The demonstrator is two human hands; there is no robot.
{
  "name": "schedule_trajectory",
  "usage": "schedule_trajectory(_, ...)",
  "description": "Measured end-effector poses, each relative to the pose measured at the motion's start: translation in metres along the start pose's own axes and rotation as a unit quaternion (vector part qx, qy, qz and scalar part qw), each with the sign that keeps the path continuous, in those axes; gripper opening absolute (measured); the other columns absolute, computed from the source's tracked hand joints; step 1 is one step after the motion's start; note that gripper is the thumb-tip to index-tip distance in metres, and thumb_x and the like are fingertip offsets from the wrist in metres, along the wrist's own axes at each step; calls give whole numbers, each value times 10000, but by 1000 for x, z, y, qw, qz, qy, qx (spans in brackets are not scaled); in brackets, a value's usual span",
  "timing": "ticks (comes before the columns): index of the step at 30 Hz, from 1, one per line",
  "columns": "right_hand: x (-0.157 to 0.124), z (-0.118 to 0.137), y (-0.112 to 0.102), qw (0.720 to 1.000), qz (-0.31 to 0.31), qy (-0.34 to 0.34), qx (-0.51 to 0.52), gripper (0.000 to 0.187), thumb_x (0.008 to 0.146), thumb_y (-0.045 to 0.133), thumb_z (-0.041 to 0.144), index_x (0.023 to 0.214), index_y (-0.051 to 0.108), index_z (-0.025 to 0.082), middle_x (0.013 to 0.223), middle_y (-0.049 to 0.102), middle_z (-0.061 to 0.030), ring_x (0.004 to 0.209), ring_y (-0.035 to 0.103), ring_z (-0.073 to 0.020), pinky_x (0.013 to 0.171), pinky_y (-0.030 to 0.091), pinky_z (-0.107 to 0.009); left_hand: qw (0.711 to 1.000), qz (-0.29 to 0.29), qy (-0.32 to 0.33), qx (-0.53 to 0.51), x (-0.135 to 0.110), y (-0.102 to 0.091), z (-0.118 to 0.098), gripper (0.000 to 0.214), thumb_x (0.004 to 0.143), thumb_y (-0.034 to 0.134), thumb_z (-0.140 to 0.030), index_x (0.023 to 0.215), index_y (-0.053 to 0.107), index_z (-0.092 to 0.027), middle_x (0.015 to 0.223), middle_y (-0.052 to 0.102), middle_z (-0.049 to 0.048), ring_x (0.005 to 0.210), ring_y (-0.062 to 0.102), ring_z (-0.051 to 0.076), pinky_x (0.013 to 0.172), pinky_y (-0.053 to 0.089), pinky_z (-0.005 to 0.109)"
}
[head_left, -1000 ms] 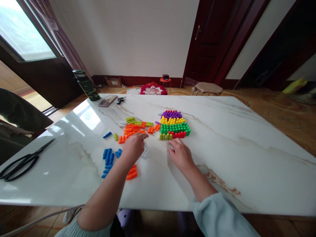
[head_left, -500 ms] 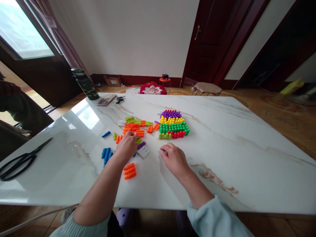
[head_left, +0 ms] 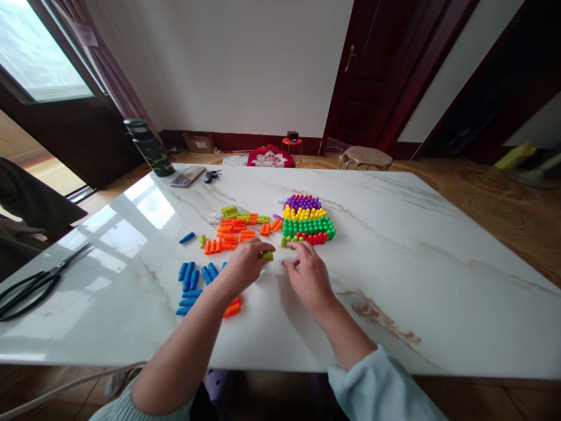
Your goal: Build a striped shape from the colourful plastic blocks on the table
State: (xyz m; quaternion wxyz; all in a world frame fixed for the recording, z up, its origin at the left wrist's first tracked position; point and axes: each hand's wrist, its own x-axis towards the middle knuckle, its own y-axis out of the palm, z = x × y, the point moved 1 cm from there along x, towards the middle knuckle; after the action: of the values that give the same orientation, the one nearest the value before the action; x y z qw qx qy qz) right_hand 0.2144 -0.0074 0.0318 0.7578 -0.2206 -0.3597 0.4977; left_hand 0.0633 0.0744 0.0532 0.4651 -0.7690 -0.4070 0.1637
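My left hand (head_left: 248,263) pinches a lime-green bullet-shaped plastic peg (head_left: 267,255) above the table. To its right, my right hand (head_left: 308,273) has thumb and index finger apart, with nothing visible between them. Its fingertips are close to the lime-green pegs (head_left: 284,241) at the near edge of an assembled peg block; whether they touch cannot be made out. That block has red, green (head_left: 309,227), yellow (head_left: 305,213) and purple (head_left: 302,202) rows. A white piece (head_left: 260,276) is mostly hidden under my left hand.
Loose orange pegs (head_left: 213,246), blue pegs (head_left: 188,275) and lime-green pegs (head_left: 229,210) lie left of the block. Black scissors (head_left: 46,279) are at the table's left. A phone (head_left: 188,176), keys (head_left: 211,176) and a camouflage bottle (head_left: 151,150) stand or lie at the far left corner.
My left hand has moved right from the loose pegs, bringing a lime-green peg. My right hand's index finger has stretched forward toward the block, its thumb now apart from it.
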Motion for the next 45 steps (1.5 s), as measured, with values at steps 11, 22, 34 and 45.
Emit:
schedule_trajectory(11, -1, -3, -8, 997, 74, -36, 4, 126, 781, 605, 85, 810, 604, 208, 832, 672, -11, 756, 607, -155, 700, 427, -246, 993, 32, 62, -92, -9, 28, -17, 328, 669, 560, -37, 959, 569, -190, 776, 686, -3, 691, 626, 141, 627, 449, 228)
schedule_trajectory(22, -5, -8, -5, 994, 91, -55, -17, 222, 751, 558, 41, 890, 586, 212, 901, 663, -24, 807, 622, -166, 725, 438, -251, 995, 8, 70, -64, -9, 26, -20, 515, 709, 552, -55, 1192, 562, -234, 904, 711, 17, 801, 654, 166, 720, 492, 268)
schedule_trajectory(34, 12, -77, -29, 990, -21, 140, 16, 150, 700, 579, 200, 849, 570, 209, 801, 688, -9, 669, 632, -154, 697, 478, -279, 997, 69, 39, -16, -7, 29, -16, 270, 784, 588, -178, 1031, 686, -225, 907, 701, 29, 721, 652, 144, 674, 491, 239)
schedule_trajectory(45, 6, -60, -32, 991, -28, 104, -77, 52, 746, 617, 229, 711, 594, 197, 824, 626, -9, 632, 584, -126, 686, 460, -270, 997, 67, 45, -13, -7, 29, -14, 257, 797, 579, -185, 1024, 694, -225, 920, 697, 36, 749, 652, 159, 695, 488, 248)
